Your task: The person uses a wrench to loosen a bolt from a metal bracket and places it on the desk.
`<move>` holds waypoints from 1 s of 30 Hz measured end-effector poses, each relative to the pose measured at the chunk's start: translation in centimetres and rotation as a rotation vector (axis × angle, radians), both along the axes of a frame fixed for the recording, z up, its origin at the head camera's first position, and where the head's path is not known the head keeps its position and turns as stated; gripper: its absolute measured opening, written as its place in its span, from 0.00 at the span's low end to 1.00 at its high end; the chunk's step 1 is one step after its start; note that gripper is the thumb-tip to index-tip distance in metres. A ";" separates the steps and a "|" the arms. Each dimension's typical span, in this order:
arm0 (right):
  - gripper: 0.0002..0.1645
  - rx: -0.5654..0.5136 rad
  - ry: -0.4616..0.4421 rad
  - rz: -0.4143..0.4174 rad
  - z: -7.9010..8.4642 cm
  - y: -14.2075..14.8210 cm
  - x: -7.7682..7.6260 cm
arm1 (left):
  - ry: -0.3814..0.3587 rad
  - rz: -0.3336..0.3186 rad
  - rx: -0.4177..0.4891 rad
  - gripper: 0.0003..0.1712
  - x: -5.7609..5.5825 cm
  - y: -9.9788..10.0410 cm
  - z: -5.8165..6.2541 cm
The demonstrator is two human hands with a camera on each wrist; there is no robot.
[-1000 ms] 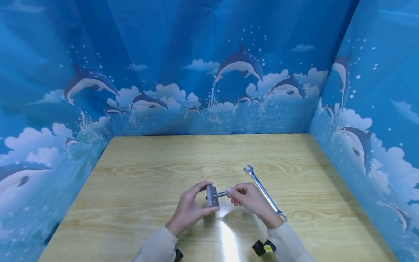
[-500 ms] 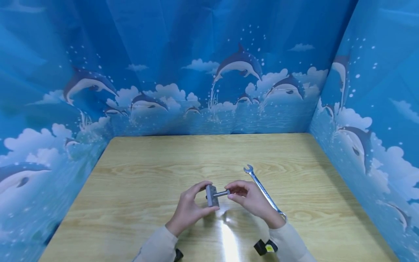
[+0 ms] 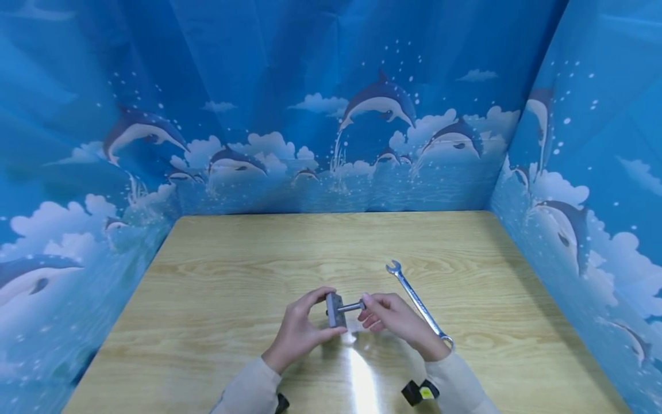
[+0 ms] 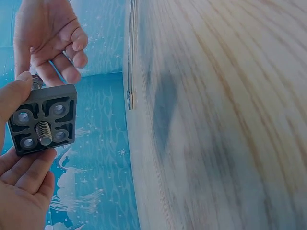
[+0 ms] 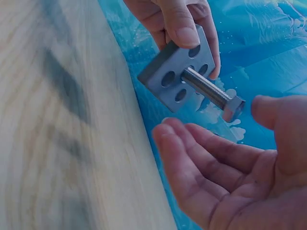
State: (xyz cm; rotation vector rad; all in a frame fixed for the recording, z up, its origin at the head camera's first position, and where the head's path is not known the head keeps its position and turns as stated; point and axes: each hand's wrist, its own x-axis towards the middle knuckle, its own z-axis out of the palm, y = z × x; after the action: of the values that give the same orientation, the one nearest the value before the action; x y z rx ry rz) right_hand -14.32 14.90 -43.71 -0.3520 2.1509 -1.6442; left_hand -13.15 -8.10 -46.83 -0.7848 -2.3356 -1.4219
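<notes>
My left hand (image 3: pixel 302 330) pinches a grey square plate (image 3: pixel 333 310) by its edges, thumb on one side and fingers on the opposite one. A hex bolt (image 5: pixel 207 89) passes through the plate's centre hole, its long shank and head out toward my right hand (image 3: pixel 400 322). In the left wrist view, the bolt's threaded tip (image 4: pixel 44 134) pokes out of the ribbed face, with a round hole near each corner. The right hand's fingers are spread and loosely bent around the bolt head (image 5: pixel 234 108), without gripping it; the thumb tip is right beside the head.
A combination wrench (image 3: pixel 418 302) lies slantwise on the wooden table (image 3: pixel 233 259), just beyond the right hand and forearm. Blue dolphin-print sheets (image 3: pixel 289 86) enclose the table at the back and sides. A black device (image 3: pixel 412 393) sits at the right wrist.
The right thumb and fingers, first at the bolt head, have shifted around it and now stand loosened, thumb on top. The left hand and plate have stayed in place.
</notes>
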 end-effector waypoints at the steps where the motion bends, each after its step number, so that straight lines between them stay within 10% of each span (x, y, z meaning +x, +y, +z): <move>1: 0.30 -0.006 -0.013 0.002 -0.1 0.0 0.0 | -0.004 0.001 0.001 0.43 0.0 0.0 0.0; 15: 0.30 0.044 -0.010 -0.055 -0.2 -0.2 -0.3 | -0.021 0.004 -0.016 0.43 0.0 0.1 -0.1; 30: 0.16 0.041 0.190 -0.052 0.0 0.3 -0.2 | 0.004 0.018 -0.013 0.44 0.1 0.2 -0.1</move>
State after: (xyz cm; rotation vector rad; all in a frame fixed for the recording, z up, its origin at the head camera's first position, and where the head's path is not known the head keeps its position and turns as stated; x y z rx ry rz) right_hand -14.53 15.15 -43.67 -0.4604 2.3477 -1.6504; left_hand -13.09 -7.93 -46.93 -0.7674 -2.3453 -1.3972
